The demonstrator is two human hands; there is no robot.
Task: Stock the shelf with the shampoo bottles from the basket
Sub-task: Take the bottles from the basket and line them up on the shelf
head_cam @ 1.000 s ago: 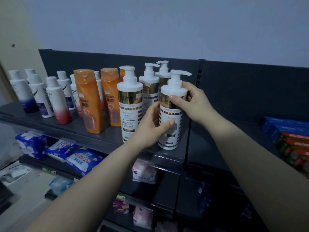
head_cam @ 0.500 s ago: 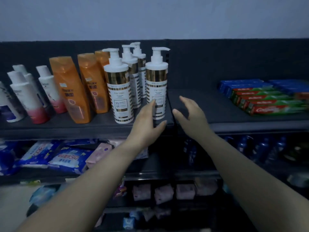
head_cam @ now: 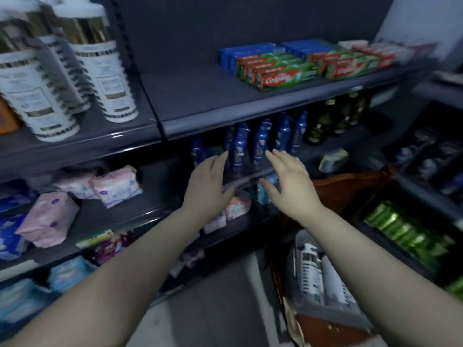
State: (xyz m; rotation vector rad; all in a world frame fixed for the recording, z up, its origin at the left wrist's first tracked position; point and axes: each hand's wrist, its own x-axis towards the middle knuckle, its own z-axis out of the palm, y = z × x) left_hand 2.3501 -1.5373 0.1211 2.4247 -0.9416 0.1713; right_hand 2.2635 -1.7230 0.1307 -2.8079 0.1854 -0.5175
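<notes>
Both your left hand (head_cam: 209, 182) and right hand (head_cam: 288, 181) are spread and empty; the remaining white pump shampoo bottles (head_cam: 314, 274) lie in the grey basket (head_cam: 325, 309) below your right arm; likely heavy, rigid, slick; take one round its body, not the pump.

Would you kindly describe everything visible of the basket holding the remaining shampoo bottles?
The basket sits on the floor at lower right, below the right forearm, grey and plastic-looking. At least two white shampoo bottles with dark banding lie inside on their sides. Neither hand touches it. Its near edge is hidden by brown wrapping, and the picture is blurred.
</notes>
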